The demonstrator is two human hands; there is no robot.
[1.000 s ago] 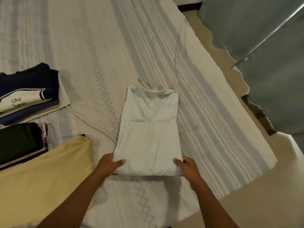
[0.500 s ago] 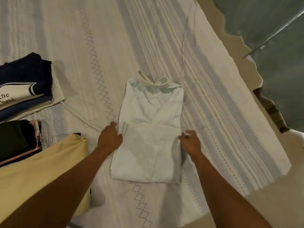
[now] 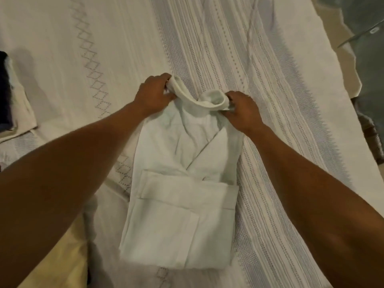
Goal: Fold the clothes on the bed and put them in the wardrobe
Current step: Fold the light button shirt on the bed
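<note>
both left hand (image 3: 154, 94) and right hand (image 3: 242, 110) pinch the collar (image 3: 200, 101) of the folded white shirt (image 3: 178, 215) on the bed (image 3: 259, 59).

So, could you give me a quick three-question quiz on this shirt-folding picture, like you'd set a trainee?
1. True or false: the shirt lies flat with its sleeves spread out.
2. Which part do the left hand and right hand hold? A) hem B) collar C) pocket
3. What colour is the cloth at the bottom left, beside the shirt?
Key: 1 false, it is folded into a neat rectangle; 2 B; 3 yellow.
</note>
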